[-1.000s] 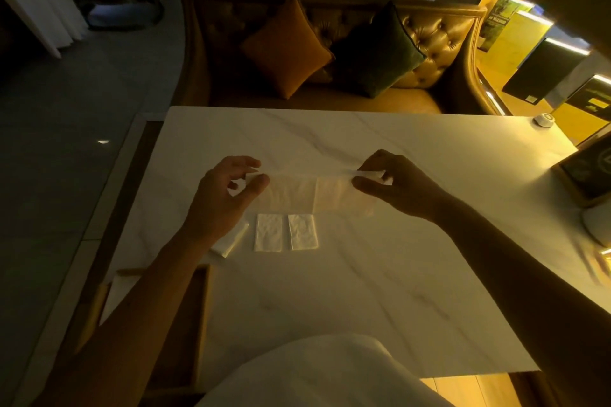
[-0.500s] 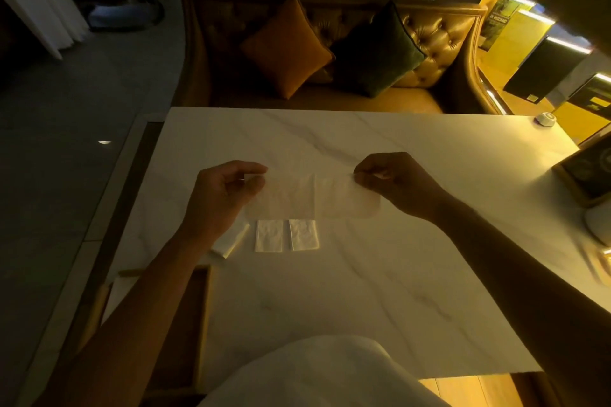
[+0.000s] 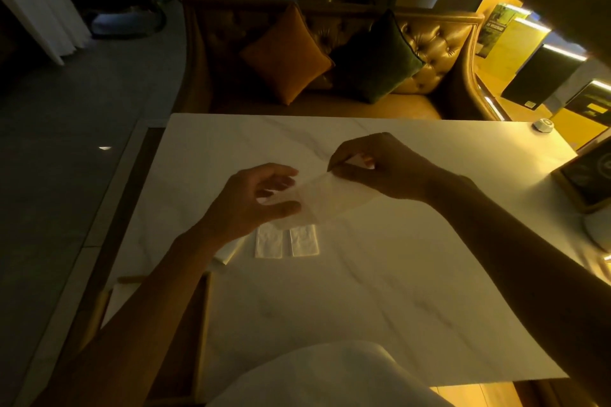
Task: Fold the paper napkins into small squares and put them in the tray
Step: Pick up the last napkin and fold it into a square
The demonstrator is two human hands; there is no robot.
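Holds one unfolded paper napkin [image 3: 330,200] in the air at mid-frame, above the marble table [image 3: 363,291]. Pinches its upper right corner with the right hand [image 3: 386,168], fingers curled tight; grips its left end loosely with the left hand [image 3: 248,205], fingers half curled, thumb beneath. Just below, flat on the table: two folded napkins [image 3: 268,243] side by side, third folded napkin [image 3: 231,249] partly under the left wrist. Lower left: wooden tray [image 3: 203,324]

Thin translucent paper napkin [image 3: 325,200]; smooth marble-look table [image 3: 380,291]; tufted glossy leather sofa [image 3: 436,43]
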